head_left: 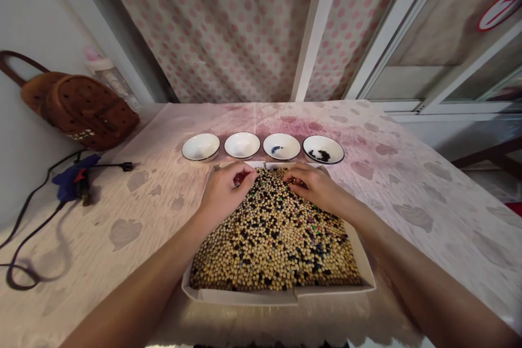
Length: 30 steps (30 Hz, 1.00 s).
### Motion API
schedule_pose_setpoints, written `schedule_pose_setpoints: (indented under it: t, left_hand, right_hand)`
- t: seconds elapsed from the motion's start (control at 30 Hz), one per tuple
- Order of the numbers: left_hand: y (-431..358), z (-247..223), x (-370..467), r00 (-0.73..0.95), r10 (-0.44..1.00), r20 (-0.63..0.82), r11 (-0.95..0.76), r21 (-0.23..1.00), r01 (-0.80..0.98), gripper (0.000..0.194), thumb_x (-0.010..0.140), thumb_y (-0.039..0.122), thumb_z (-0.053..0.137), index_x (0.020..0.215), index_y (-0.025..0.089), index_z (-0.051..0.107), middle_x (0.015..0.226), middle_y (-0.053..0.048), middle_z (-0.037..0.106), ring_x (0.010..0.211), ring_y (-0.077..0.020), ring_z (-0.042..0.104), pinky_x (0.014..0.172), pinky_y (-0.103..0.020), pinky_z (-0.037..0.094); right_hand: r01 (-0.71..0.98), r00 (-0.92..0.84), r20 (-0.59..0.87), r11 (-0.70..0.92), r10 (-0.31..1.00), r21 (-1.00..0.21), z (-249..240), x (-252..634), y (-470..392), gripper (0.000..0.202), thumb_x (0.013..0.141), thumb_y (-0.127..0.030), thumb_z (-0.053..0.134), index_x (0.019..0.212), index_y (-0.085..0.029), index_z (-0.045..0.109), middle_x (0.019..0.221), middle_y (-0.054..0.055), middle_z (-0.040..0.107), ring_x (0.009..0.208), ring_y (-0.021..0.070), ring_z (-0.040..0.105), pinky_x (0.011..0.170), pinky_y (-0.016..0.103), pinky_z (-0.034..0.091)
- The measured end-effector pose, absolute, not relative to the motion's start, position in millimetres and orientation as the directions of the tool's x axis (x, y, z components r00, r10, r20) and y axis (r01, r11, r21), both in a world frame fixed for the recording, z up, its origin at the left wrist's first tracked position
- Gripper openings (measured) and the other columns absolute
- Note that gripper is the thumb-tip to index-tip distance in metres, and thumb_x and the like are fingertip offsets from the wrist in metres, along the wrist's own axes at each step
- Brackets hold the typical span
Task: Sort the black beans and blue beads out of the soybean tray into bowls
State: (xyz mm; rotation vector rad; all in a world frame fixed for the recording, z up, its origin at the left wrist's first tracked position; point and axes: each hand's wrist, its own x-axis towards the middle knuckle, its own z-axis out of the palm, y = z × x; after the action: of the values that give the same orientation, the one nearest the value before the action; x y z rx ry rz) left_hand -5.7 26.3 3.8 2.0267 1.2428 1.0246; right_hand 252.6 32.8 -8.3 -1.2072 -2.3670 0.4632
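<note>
the beads (271, 234) are mostly tan and black, the bowls (201, 146) white, the curtain (228, 27) pink-dotted.

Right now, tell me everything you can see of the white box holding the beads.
The white box is shallow and open-topped, apparently cardboard, with a seam in its near wall right of the middle. It lies flat on the table, in front of four bowls. Mostly tan and black beads, with a few coloured ones, cover its floor. The left hand and right hand are over its far end, hiding parts of it; whether they touch it is unclear.
</note>
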Motion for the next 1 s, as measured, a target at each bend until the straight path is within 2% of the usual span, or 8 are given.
schedule_pose_setpoints:
  t: [0.27, 0.57, 0.7, 0.83, 1.0]
  left_hand:
    - [26.4, 2.5, -5.2, 0.298, 0.896, 0.329, -0.44, 0.743, 0.505, 0.014, 0.093, 0.027, 0.056, 0.09, 0.02, 0.068, 0.086, -0.002, 0.071, 0.076, -0.015, 0.063, 0.069, -0.027, 0.048]
    - [24.6, 5.2, -4.8, 0.309, 0.892, 0.332, -0.45, 0.729, 0.516, 0.014, 0.093, 0.024, 0.056, 0.088, 0.018, 0.067, 0.085, -0.002, 0.07, 0.074, -0.0144, 0.062, 0.069, -0.028, 0.047]
    - [24.1, 5.6, -4.7, 0.317, 0.885, 0.341, -0.463, 0.71, 0.53, 0.013, 0.092, 0.022, 0.056, 0.086, 0.018, 0.067, 0.083, -0.002, 0.07, 0.073, -0.0146, 0.061, 0.069, -0.029, 0.047]
    - [22.9, 6.6, -4.0, 0.338, 0.875, 0.346, -0.481, 0.697, 0.533, 0.013, 0.091, 0.022, 0.055, 0.086, 0.019, 0.066, 0.083, -0.003, 0.07, 0.073, -0.0154, 0.062, 0.067, -0.029, 0.048]
    - [21.5, 8.1, -3.4, 0.352, 0.871, 0.344, -0.489, 0.681, 0.545, 0.012, 0.091, 0.021, 0.055, 0.086, 0.019, 0.066, 0.085, -0.003, 0.072, 0.074, -0.0159, 0.065, 0.066, -0.028, 0.05]
  right_hand:
    - [0.669, -0.51, 0.22, 0.544, 0.831, -0.506, -10.8, 249.5, 34.8, 0.012, 0.09, -0.024, 0.058, 0.099, -0.024, 0.065, 0.107, 0.005, 0.065, 0.102, 0.0224, 0.059, 0.091, 0.04, 0.046]
    - [0.668, -0.474, 0.224, 0.514, 0.851, -0.538, -9.7, 245.0, 31.5, 0.007, 0.089, -0.02, 0.056, 0.086, -0.021, 0.063, 0.096, 0.004, 0.062, 0.086, 0.0176, 0.058, 0.078, 0.032, 0.044]
    - [0.679, -0.38, 0.294, 0.48, 0.877, -0.555, -3.0, 244.1, 31.9, 0.005, 0.089, -0.022, 0.055, 0.086, -0.021, 0.06, 0.093, 0.005, 0.061, 0.077, 0.0166, 0.057, 0.07, 0.031, 0.043]
    - [0.711, -0.29, 0.42, 0.488, 0.86, -0.507, 2.8, 247.1, 50.2, 0.004, 0.088, -0.02, 0.054, 0.088, -0.02, 0.057, 0.089, 0.005, 0.059, 0.073, 0.0167, 0.056, 0.07, 0.031, 0.043]
    - [0.784, -0.275, 0.454, 0.471, 0.848, -0.405, -7.7, 251.9, 82.1, 0.009, 0.088, -0.02, 0.052, 0.089, -0.02, 0.06, 0.091, 0.007, 0.062, 0.075, 0.0191, 0.059, 0.071, 0.032, 0.045]
